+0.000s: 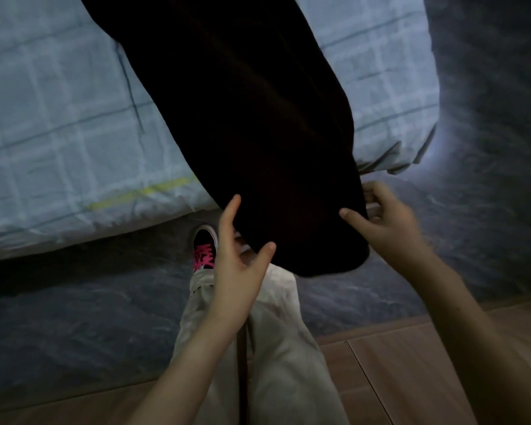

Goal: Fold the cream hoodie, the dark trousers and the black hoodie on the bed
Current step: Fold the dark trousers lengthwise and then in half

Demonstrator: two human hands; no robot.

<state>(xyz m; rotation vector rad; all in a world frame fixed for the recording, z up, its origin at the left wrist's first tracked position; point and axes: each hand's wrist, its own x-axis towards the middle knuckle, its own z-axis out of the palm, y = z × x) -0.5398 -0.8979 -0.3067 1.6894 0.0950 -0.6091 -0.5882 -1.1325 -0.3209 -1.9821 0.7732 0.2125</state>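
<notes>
The left hand [236, 271], at the centre of the frame, is apart: the forefinger lies straight along the left edge of the trousers [242, 118] and the thumb tip touches their lower hem. The right hand [390, 225] pinches the right edge, thumb on the front and curled fingers behind. The trousers lie from the top centre down across the bed [59, 118], and their end hangs past the bed edge. A wide area of bare sheet is at the left, a narrower strip at the upper right. Below the edge are a shoe [204, 246], a dark rug [74, 317] and a wood floor [411, 378].
</notes>
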